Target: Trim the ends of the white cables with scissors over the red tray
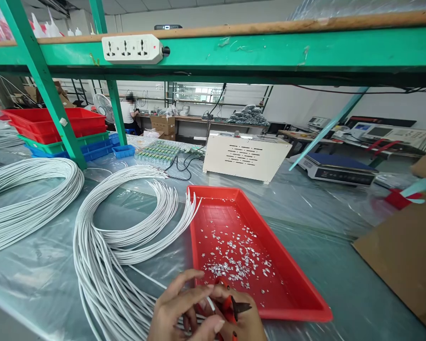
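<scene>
My left hand [179, 308] is closed around a white cable [210, 303], whose short end sticks out between the fingers. Pressed up against it at the bottom centre, my right hand [249, 324] grips small cutting pliers [240, 309] with orange-red handles and dark jaws. Part of the pliers is hidden by the fingers. Just beyond both hands lies a red tray [298, 296] with many small silvery scraps [230, 265] scattered over its floor. To the left, a coiled bundle of white cables [88, 237] runs toward my left hand, some loose ends resting on the tray's rim.
Another white cable coil [57, 189] lies far left. Behind the tray stand a cream metal box [246, 156] and a scale [335, 168]. Stacked plastic bins [57, 125] sit behind a green post [44, 85]. Cardboard [404, 255] borders the right. A person [128, 116] sits in the background.
</scene>
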